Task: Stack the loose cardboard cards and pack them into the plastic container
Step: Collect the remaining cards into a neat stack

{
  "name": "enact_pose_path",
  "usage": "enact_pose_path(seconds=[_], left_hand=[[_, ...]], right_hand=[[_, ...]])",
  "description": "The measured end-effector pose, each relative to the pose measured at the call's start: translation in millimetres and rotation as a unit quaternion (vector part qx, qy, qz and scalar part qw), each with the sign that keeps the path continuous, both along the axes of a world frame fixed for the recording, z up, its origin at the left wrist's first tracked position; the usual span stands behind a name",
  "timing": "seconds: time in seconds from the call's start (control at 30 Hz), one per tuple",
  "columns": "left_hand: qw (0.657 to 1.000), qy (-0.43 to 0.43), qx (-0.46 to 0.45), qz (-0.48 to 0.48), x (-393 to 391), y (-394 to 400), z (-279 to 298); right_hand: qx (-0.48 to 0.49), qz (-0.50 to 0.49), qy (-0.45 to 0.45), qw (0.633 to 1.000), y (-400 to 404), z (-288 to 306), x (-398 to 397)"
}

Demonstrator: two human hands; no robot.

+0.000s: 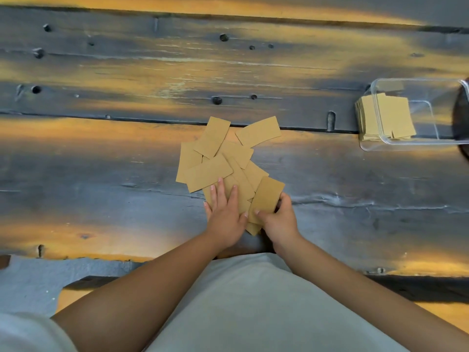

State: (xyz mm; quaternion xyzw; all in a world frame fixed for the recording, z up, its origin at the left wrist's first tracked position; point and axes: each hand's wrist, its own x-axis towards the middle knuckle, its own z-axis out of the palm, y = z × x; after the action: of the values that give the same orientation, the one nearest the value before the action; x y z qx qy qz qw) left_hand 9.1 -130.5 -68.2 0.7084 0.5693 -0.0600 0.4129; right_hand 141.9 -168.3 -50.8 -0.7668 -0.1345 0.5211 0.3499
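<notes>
Several loose tan cardboard cards (223,158) lie overlapping in a heap at the middle of the wooden table. My left hand (224,215) rests flat on the near cards, fingers straight. Just to its right, my right hand (280,219) pinches one card (266,198) by its near end, thumb on top and fingers curled round its right edge. A clear plastic container (416,143) stands at the far right, with a stack of cards (385,118) against its left wall.
The table (127,174) is dark, worn wood with knots and gaps between planks. A dark round object (460,120) shows at the right edge behind the container. The table's near edge runs just in front of my body.
</notes>
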Motion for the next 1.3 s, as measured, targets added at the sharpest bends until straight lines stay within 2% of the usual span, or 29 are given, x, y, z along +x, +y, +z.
enact_pose_path(seconds=[0.2, 0.33, 0.43, 0.5, 0.57, 0.63, 0.73, 0.83, 0.97, 1.1, 1.2, 1.3], left_hand=[[0.991, -0.122, -0.045, -0.044, 1.8, -11.2, 4.9], [0.986, -0.147, -0.064, -0.044, 3.7, -14.8, 8.2], [0.984, -0.163, -0.066, -0.032, -1.0, -8.3, 13.0], [0.987, -0.138, -0.025, -0.078, -8.7, -1.9, 15.7], [0.975, -0.055, 0.081, -0.198, -20.3, 3.9, 14.2], [0.948, 0.024, 0.141, -0.285, -31.7, 7.3, 9.7], [0.929, 0.068, 0.164, -0.324, -39.5, 5.9, 1.4], [0.924, 0.072, 0.183, -0.328, -41.2, 3.6, -1.7], [0.936, 0.064, 0.184, -0.292, -42.8, 1.8, -4.3], [0.947, 0.093, 0.176, -0.253, -43.9, 4.3, -2.9], [0.948, 0.114, 0.176, -0.238, -44.6, 9.0, 0.4], [0.942, 0.093, 0.189, -0.263, -46.8, 12.5, 6.4]], right_hand=[[-0.01, 0.04, 0.013, 0.999, 9.7, 2.7, -4.8], [-0.04, 0.023, 0.03, 0.998, 13.1, 5.0, -3.0], [-0.022, 0.023, 0.09, 0.995, 11.2, 5.4, 1.8], [-0.023, 0.011, 0.13, 0.991, 11.8, 6.5, 9.8], [-0.05, -0.015, 0.13, 0.99, 13.3, 7.9, 19.2], [-0.059, -0.051, 0.105, 0.991, 13.1, 4.7, 27.4], [-0.048, -0.095, 0.031, 0.994, 8.8, -0.5, 34.1], [-0.057, -0.119, -0.019, 0.991, 2.6, -4.5, 39.6], [-0.092, -0.138, -0.072, 0.983, 4.7, -10.5, 50.6], [-0.096, -0.007, -0.241, 0.966, 30.5, -7.9, 60.9], [-0.137, 0.042, -0.288, 0.947, 54.9, -7.9, 60.3], [-0.139, 0.115, -0.339, 0.923, 69.9, -10.4, 55.5]])
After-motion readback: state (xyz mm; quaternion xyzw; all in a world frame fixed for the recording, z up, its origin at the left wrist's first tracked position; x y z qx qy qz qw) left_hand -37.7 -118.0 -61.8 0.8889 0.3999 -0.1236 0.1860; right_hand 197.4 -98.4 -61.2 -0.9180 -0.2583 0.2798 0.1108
